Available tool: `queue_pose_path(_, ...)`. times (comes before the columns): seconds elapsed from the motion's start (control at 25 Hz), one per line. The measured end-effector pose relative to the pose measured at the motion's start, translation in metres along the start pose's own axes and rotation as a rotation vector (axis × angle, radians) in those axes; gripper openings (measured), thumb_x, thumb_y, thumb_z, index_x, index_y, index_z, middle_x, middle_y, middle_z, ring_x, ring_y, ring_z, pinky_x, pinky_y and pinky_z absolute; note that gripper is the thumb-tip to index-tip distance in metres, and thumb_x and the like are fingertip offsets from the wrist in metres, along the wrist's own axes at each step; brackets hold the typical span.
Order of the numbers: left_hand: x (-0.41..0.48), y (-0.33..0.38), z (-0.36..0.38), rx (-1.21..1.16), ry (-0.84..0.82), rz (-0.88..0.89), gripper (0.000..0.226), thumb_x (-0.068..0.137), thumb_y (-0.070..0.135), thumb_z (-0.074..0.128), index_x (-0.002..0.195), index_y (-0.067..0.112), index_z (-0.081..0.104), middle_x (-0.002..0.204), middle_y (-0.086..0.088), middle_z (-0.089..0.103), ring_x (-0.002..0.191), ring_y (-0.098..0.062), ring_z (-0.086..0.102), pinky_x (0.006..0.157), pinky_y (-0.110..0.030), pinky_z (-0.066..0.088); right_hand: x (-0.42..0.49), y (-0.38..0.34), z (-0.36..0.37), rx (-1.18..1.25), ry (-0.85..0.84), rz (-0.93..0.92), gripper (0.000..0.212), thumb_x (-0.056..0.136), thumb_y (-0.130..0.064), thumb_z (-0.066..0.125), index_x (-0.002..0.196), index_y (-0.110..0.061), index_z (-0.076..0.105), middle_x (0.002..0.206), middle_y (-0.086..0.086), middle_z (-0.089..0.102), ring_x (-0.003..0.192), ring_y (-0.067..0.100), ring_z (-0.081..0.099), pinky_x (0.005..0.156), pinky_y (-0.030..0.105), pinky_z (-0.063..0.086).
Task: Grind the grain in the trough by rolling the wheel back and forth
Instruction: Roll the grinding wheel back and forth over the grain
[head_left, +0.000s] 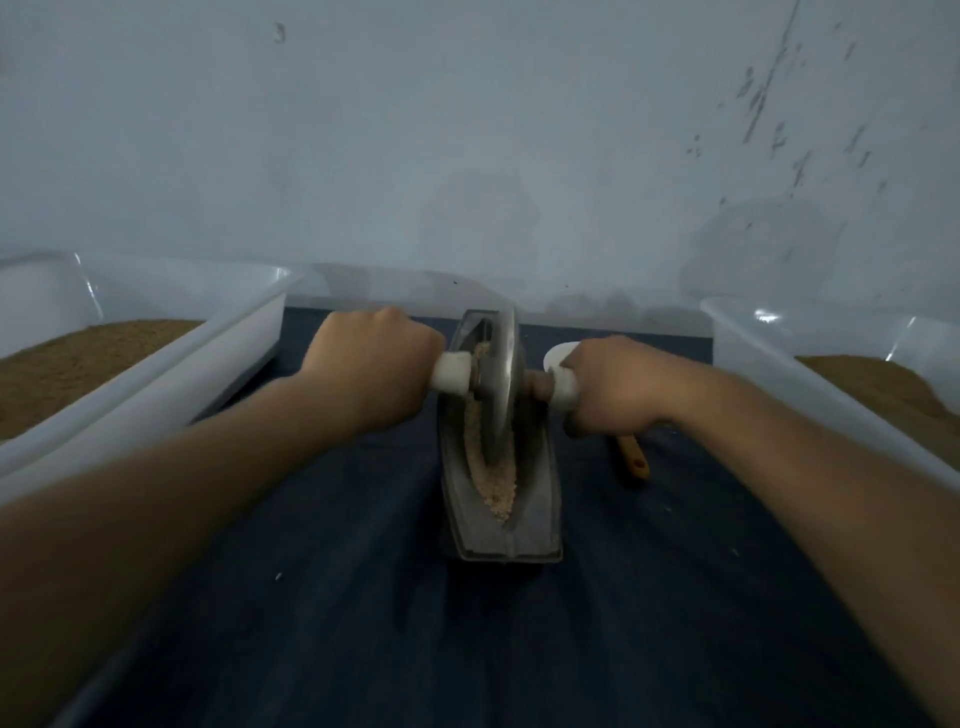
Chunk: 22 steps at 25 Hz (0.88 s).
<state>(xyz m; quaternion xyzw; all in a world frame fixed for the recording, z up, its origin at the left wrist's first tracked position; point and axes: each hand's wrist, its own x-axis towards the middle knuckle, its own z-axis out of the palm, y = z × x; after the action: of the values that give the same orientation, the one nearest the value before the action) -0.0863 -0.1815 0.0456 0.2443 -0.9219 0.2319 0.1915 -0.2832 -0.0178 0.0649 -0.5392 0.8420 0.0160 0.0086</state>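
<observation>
Left hand (371, 371), right hand (615, 387) on wheel (501, 384)

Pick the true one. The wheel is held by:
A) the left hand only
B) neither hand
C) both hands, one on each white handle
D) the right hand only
C: the left hand grips the left handle and the right hand grips the right handle, with the wheel standing between them in the trough.
</observation>
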Motion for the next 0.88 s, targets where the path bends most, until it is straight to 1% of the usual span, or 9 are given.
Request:
queue_pose_path(0.08, -0.002, -0.016, -0.007, -0.204, -0.294, 0.087, 0.017, 0.063, 0.044, 0.065, 0.067, 0.034, 0.052, 0.063, 0.012, 0.054, 0.052, -0.002, 0.049, 0.045, -0.023, 0.034, -0.008, 0.002, -0.012, 0.025, -0.118, -0.061, 0.02, 0.067, -0.039, 0.077, 0.074, -0.029, 0.061, 0.063, -0.007, 0.067, 0.054, 0.008, 0.063, 0.051, 0.028, 0.044)
queue_pose_path(0.16, 0.001, -0.016, -0.01, -0.295, -0.387, 0.017, 0.017, 0.07, 0.042, 0.068, 0.078, 0.031, 0.06, 0.069, 0.012, 0.057, 0.06, -0.008, 0.055, 0.054, -0.027, 0.044, -0.004, -0.008, -0.012, -0.032, 0.016, -0.044, 0.016, 0.074, -0.036, 0.075, 0.078, -0.028, 0.062, 0.07, -0.005, 0.066, 0.063, 0.014, 0.064, 0.055, 0.03, 0.048)
queue_pose_path(0.28, -0.005, 0.008, 0.012, -0.063, 0.057, -0.185, 0.015, 0.084, 0.033, 0.065, 0.082, 0.026, 0.053, 0.074, 0.003, 0.057, 0.064, -0.022, 0.053, 0.056, -0.03, 0.033, 0.004, -0.021, 0.012, -0.281, 0.557, 0.057, 0.007, 0.089, -0.031, 0.065, 0.092, -0.025, 0.062, 0.084, -0.001, 0.067, 0.077, 0.023, 0.063, 0.061, 0.03, 0.034)
queue_pose_path(0.36, -0.011, 0.018, 0.024, 0.029, 0.22, -0.206, 0.021, 0.084, 0.026, 0.067, 0.076, 0.022, 0.048, 0.067, 0.001, 0.055, 0.056, -0.021, 0.044, 0.053, -0.029, 0.025, 0.004, -0.022, 0.024, -0.329, 0.664, 0.059, 0.007, 0.092, -0.029, 0.062, 0.097, -0.023, 0.062, 0.087, 0.0, 0.067, 0.079, 0.024, 0.063, 0.063, 0.031, 0.028)
queue_pose_path(0.44, -0.006, 0.008, 0.023, -0.055, 0.14, -0.193, 0.016, 0.082, 0.031, 0.067, 0.078, 0.026, 0.052, 0.07, 0.004, 0.055, 0.058, -0.019, 0.044, 0.053, -0.029, 0.027, 0.003, -0.019, 0.016, -0.281, 0.549, 0.034, 0.009, 0.088, -0.028, 0.067, 0.094, -0.024, 0.062, 0.084, -0.002, 0.065, 0.075, 0.021, 0.061, 0.059, 0.03, 0.032)
queue_pose_path(0.56, 0.012, -0.018, 0.006, -0.294, -0.358, -0.011, 0.015, 0.072, 0.036, 0.071, 0.075, 0.031, 0.057, 0.072, 0.01, 0.06, 0.062, -0.01, 0.056, 0.055, -0.027, 0.038, 0.005, -0.01, -0.016, -0.1, 0.024, -0.016, 0.017, 0.078, -0.032, 0.077, 0.087, -0.024, 0.066, 0.075, -0.003, 0.066, 0.065, 0.016, 0.063, 0.052, 0.027, 0.041)
queue_pose_path(0.64, 0.017, -0.022, 0.002, -0.372, -0.487, 0.032, 0.017, 0.068, 0.035, 0.074, 0.072, 0.029, 0.059, 0.069, 0.009, 0.062, 0.06, -0.007, 0.059, 0.053, -0.026, 0.043, 0.007, -0.01, -0.018, -0.053, -0.046, -0.024, 0.017, 0.076, -0.035, 0.078, 0.084, -0.025, 0.066, 0.074, -0.003, 0.068, 0.064, 0.016, 0.065, 0.053, 0.028, 0.044)
queue_pose_path(0.8, 0.003, 0.002, 0.012, -0.032, 0.0, -0.128, 0.011, 0.085, 0.037, 0.063, 0.084, 0.03, 0.054, 0.078, 0.005, 0.061, 0.068, -0.021, 0.059, 0.056, -0.031, 0.035, 0.006, -0.017, 0.02, -0.259, 0.591, 0.063, 0.011, 0.087, -0.034, 0.068, 0.089, -0.026, 0.061, 0.083, -0.002, 0.066, 0.076, 0.022, 0.063, 0.056, 0.029, 0.034)
queue_pose_path(0.88, 0.001, 0.011, 0.006, 0.036, 0.106, -0.133, 0.009, 0.089, 0.035, 0.06, 0.087, 0.029, 0.054, 0.078, 0.004, 0.057, 0.063, -0.021, 0.05, 0.055, -0.032, 0.031, 0.004, -0.016, 0.024, -0.202, 0.618, 0.037, 0.011, 0.091, -0.034, 0.065, 0.093, -0.025, 0.059, 0.086, -0.001, 0.066, 0.078, 0.024, 0.062, 0.058, 0.031, 0.032)
